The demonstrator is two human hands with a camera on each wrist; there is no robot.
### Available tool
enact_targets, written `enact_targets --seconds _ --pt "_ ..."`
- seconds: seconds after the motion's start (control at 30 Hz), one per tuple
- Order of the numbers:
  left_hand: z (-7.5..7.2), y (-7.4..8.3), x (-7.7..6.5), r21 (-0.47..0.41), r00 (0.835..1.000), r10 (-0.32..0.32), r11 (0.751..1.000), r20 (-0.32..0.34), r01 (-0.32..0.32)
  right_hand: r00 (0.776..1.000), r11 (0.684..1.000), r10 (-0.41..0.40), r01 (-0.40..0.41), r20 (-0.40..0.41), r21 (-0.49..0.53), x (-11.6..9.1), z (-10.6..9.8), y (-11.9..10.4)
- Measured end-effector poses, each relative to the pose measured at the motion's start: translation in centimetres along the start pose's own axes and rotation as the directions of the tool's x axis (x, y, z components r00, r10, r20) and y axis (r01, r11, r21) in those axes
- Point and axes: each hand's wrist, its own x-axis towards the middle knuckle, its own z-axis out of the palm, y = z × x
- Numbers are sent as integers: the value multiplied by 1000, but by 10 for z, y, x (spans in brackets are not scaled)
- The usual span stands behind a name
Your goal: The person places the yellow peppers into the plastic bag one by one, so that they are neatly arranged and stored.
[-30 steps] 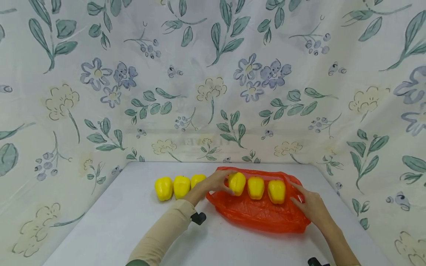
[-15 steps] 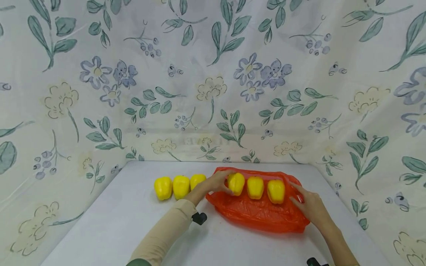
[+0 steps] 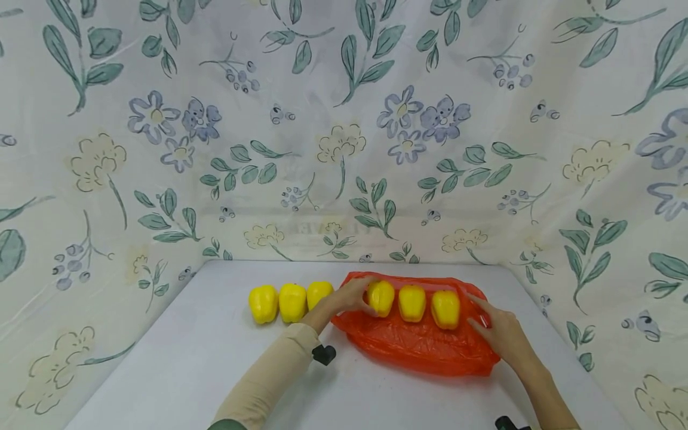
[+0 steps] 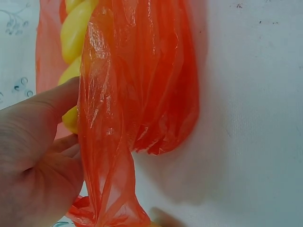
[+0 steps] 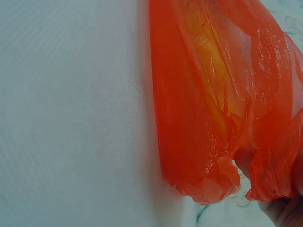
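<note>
A red plastic bag [image 3: 424, 353] lies on the table with its mouth spread, and three yellow bell peppers sit in a row at it. My left hand [image 3: 352, 295] grips the leftmost yellow bell pepper [image 3: 381, 298], thumb and fingers on its left side. The middle pepper [image 3: 412, 303] and the right one [image 3: 445, 310] stand untouched. At the bag's right end, my right hand [image 3: 505, 335] holds the bag's edge; in the right wrist view, fingers [image 5: 279, 212] show behind the crumpled film. Bag film hides part of the peppers in the left wrist view.
Left of the bag, three more yellow bell peppers stand side by side: an outer one [image 3: 264, 304], a middle one [image 3: 293, 303] and one partly behind my left arm [image 3: 319, 294]. The white table [image 3: 177, 358] ends at a floral cloth [image 3: 344, 149] at the back.
</note>
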Motion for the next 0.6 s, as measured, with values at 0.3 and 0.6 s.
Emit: enact_targets --seconds 0.3,0.6 --pt "0 2 -3 21 1000 -10 1000 10 10 1000 1000 3 -3 5 -13 0 0 1" --pt "-16 14 -33 -2 998 63 998 2 -63 1000 1000 4 -4 9 -5 -1 -3 0"
